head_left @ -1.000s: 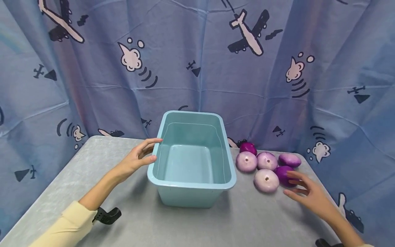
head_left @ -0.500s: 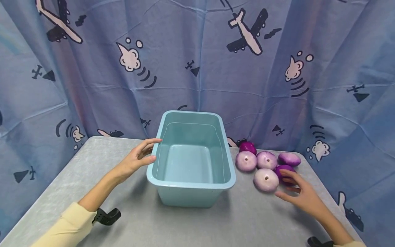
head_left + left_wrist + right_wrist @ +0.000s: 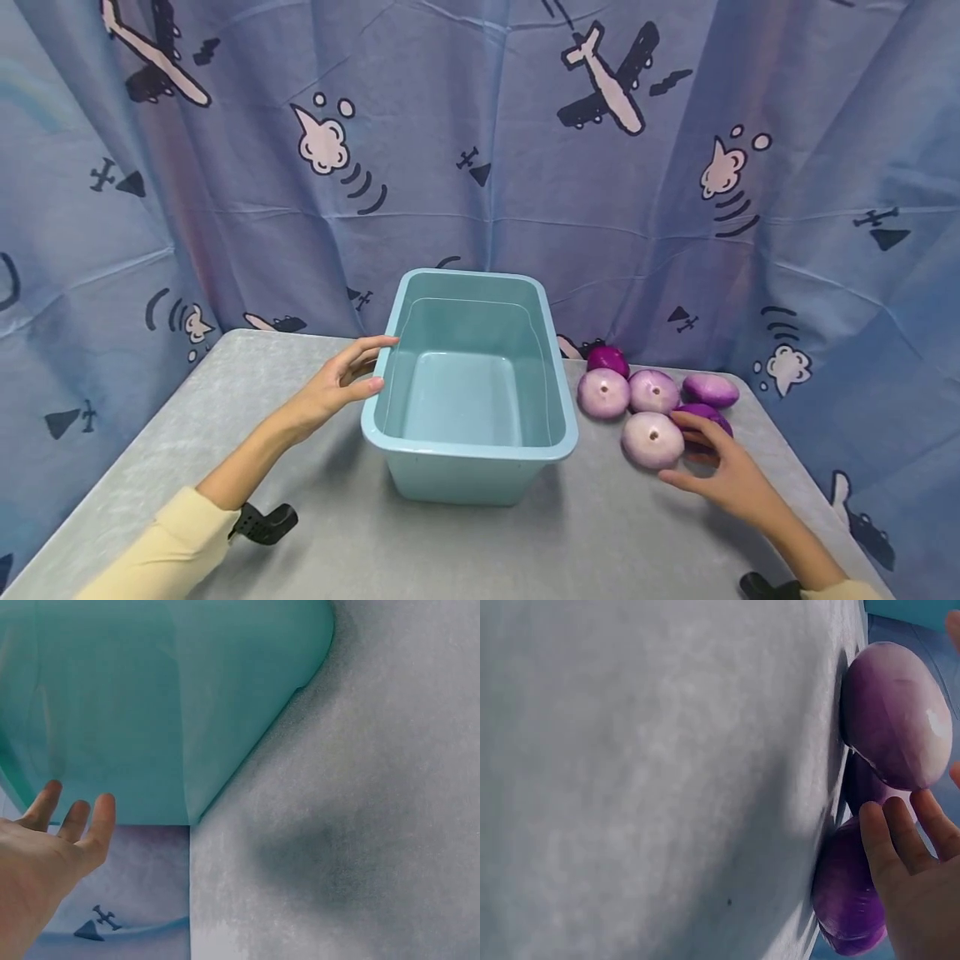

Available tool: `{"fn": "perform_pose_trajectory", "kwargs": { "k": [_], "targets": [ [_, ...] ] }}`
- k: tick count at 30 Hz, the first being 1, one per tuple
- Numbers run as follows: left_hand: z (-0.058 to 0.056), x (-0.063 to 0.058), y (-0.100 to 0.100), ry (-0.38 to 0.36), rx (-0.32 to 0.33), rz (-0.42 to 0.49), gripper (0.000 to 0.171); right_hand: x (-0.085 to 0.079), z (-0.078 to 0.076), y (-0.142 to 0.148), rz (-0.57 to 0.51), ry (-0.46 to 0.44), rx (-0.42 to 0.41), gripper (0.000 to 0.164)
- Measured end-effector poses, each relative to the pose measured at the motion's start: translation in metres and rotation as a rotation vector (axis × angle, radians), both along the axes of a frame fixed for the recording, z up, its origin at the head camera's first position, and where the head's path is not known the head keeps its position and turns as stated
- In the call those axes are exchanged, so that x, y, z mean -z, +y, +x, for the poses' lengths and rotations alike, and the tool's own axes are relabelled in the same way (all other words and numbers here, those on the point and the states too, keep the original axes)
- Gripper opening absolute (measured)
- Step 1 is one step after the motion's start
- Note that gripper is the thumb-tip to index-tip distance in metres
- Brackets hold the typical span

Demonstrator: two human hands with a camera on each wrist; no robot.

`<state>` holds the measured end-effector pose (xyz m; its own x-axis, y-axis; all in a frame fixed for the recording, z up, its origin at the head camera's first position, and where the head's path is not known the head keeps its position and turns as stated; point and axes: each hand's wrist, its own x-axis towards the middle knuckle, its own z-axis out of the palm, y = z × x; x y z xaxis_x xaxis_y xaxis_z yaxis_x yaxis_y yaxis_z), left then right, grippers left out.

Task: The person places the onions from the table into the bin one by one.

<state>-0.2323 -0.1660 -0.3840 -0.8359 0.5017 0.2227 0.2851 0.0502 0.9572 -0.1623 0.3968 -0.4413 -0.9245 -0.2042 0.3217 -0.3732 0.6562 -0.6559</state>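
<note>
Left hand (image 3: 333,387): forearm slants up from the worktop's (image 3: 450,550) front-left, index fingertip over the left rim of the blue basin (image 3: 468,452), thumb tip at the same rim, nearer the camera. Fingers apart, slightly bent. Basin stands upright mid-worktop, toward the back edge.

Right hand (image 3: 723,475): forearm angles in along the worktop's right edge, palm facing left. Fingers apart in a loose C at the right side of the front pale onion (image 3: 651,442): index tip by its upper right, thumb by its lower right. Can't confirm contact from the head view. Dark purple onion (image 3: 714,415) sits just behind, partly covered by those fingers. Four other onions (image 3: 654,390) sit behind, toward the back-right corner.

View differences: head has the full set of six and the small holes in the pale onions' tops. Right wrist gets the front pale onion's smooth side and fingertips right at its edge, contact unclear; the dark one is behind the fingers. Left wrist shows the basin's outer wall, with three spread fingers in front of it; head mostly hides the lower fingers. Rim contact unreadable there. Airplane-print curtain (image 3: 420,142) behind the worktop.
</note>
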Motion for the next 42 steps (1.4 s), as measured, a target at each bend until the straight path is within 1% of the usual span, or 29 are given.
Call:
{"fn": "perform_pose_trajectory", "kwargs": {
  "k": [6, 11, 15, 23, 26, 30, 36, 38, 42],
  "targets": [
    [-0.001, 0.001, 0.001, 0.010, -0.005, 0.001, 0.057, 0.003, -0.003, -0.003, 0.004, 0.016, -0.020, 0.081],
    [-0.001, 0.002, 0.000, 0.021, -0.004, 0.002, 0.058, 0.004, -0.007, -0.005, 0.014, 0.047, -0.029, 0.080],
    [-0.002, 0.002, 0.001, 0.023, -0.005, 0.006, 0.057, 0.005, -0.011, -0.006, 0.025, 0.086, -0.039, 0.080],
    [-0.002, 0.002, 0.002, 0.014, -0.001, 0.006, 0.058, 0.014, -0.019, -0.006, 0.045, 0.154, -0.031, 0.083],
    [-0.001, 0.002, 0.001, 0.010, -0.001, 0.007, 0.058, 0.015, -0.021, -0.007, 0.056, 0.157, -0.024, 0.082],
    [-0.001, 0.001, 0.002, 0.009, 0.000, 0.006, 0.058, 0.011, -0.021, -0.010, 0.072, 0.159, -0.005, 0.079],
    [-0.002, 0.002, 0.001, 0.019, 0.004, 0.002, 0.058, 0.011, -0.021, -0.011, 0.092, 0.165, 0.011, 0.077],
    [-0.003, 0.003, 0.001, 0.021, 0.006, 0.000, 0.058, 0.010, -0.020, -0.011, 0.082, 0.160, 0.009, 0.077],
    [-0.002, 0.004, 0.000, 0.023, 0.005, 0.000, 0.058, 0.009, -0.021, -0.010, 0.028, 0.157, -0.004, 0.076]
  ]
}}
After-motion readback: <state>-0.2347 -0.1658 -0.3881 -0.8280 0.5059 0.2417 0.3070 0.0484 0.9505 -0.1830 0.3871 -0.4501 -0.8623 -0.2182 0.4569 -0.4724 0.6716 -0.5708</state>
